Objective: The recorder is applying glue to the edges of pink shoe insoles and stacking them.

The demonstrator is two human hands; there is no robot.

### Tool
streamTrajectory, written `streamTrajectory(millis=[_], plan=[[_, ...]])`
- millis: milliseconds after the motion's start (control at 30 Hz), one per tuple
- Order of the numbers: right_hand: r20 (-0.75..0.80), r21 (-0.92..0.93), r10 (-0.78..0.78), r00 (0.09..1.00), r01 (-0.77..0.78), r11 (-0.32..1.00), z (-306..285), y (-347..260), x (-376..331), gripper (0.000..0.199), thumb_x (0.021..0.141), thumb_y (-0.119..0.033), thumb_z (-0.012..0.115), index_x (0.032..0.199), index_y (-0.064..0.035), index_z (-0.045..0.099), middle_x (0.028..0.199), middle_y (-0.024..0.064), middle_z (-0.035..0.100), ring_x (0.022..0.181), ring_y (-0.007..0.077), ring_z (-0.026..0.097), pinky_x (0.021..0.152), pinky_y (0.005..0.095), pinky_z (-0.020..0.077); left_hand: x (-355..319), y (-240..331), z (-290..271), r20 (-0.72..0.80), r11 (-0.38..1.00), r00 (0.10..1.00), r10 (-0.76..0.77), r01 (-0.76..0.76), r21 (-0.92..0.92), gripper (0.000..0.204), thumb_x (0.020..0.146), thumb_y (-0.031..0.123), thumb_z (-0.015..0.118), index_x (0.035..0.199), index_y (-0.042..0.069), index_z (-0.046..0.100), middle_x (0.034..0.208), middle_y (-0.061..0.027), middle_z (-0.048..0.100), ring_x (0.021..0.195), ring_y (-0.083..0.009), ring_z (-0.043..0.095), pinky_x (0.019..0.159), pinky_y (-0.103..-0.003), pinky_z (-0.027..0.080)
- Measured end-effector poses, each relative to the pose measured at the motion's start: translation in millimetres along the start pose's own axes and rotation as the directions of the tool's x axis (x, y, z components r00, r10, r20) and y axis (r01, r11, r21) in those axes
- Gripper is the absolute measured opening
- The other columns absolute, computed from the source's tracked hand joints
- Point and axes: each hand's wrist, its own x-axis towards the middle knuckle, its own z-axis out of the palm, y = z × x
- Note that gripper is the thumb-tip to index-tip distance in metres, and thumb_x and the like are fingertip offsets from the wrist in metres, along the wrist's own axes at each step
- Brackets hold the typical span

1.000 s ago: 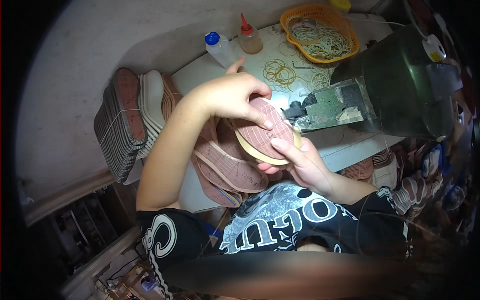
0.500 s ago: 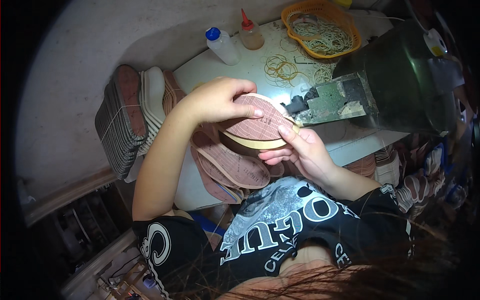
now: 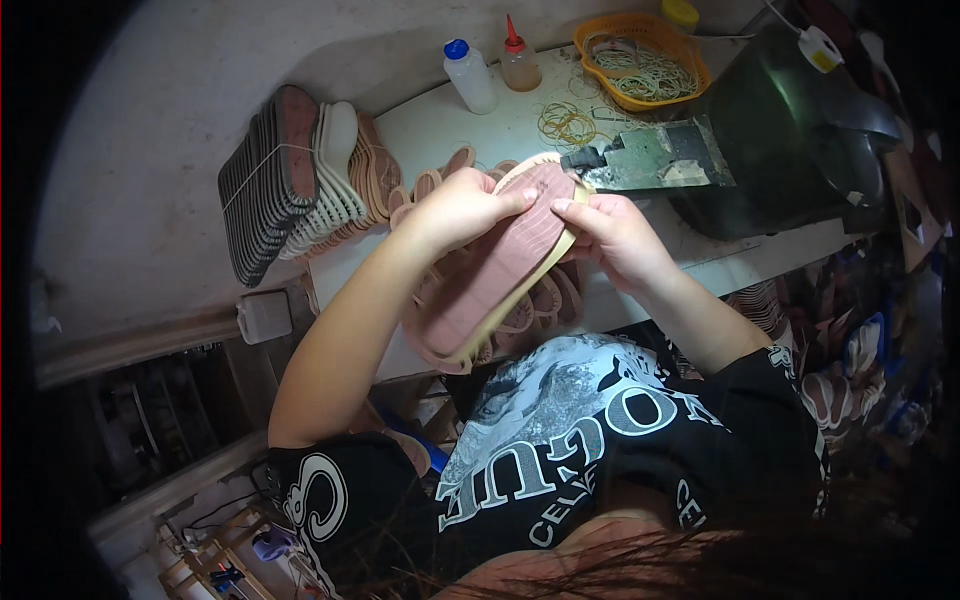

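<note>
A pinkish-brown shoe insole [image 3: 495, 262] with a cream-yellow edge strip lies slanted between my hands, its upper end against the small dark head of a green machine arm [image 3: 655, 162]. My left hand [image 3: 468, 210] closes on its left side, thumb on the pink face and the other fingers mostly hidden. On the right side, near the upper end, my right hand [image 3: 618, 238] pinches it with the thumb on top. More pink insoles [image 3: 545, 302] lie on the table behind and below it, partly covered.
Bundled stacks of grey insoles [image 3: 262, 200] and white insoles [image 3: 335, 190] stand at the left. Along the back are a blue-capped bottle [image 3: 470, 80], a red-tipped bottle [image 3: 521, 68], loose rubber bands [image 3: 567, 124] and a yellow basket [image 3: 625, 92] of bands. The machine's dark green body [image 3: 790, 130] fills the right.
The insole has turned from lying crosswise to a long slant, its lower end now toward me and blurred. Both hands have shifted with it and still grip it. The whole view has shifted slightly.
</note>
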Motion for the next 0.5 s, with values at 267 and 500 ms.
streamTrajectory(millis=[267, 500], plan=[[0.075, -0.36, 0.181, 0.981, -0.143, 0.922, -5, 15, -54, 0.032, 0.087, -0.026, 0.069, 0.105, 0.0005, 0.064, 0.093, 0.0057, 0.068, 0.079, 0.0089, 0.063, 0.07, 0.0223, 0.0507, -15, 3, 32, 0.01, 0.892, 1.0, 0.002, 0.003, -0.452, 0.049, 0.088, 0.045, 0.063, 0.089, -0.003, 0.068, 0.077, -0.0123, 0.069, 0.055, -0.0172, 0.064, 0.05, -0.028, 0.052], [-0.009, -0.134, 0.075, 0.997, -0.076, 0.988, -24, 14, -48, 0.028, 0.092, -0.022, 0.063, 0.102, 0.0029, 0.066, 0.092, 0.0073, 0.069, 0.078, 0.0099, 0.064, 0.072, 0.024, 0.051, -21, 0, 27, 0.134, 0.882, 0.991, -0.004, 0.067, -0.466, 0.046, 0.085, 0.041, 0.067, 0.086, -0.005, 0.066, 0.06, -0.0111, 0.064, 0.043, -0.0135, 0.059, 0.04, -0.021, 0.047]])
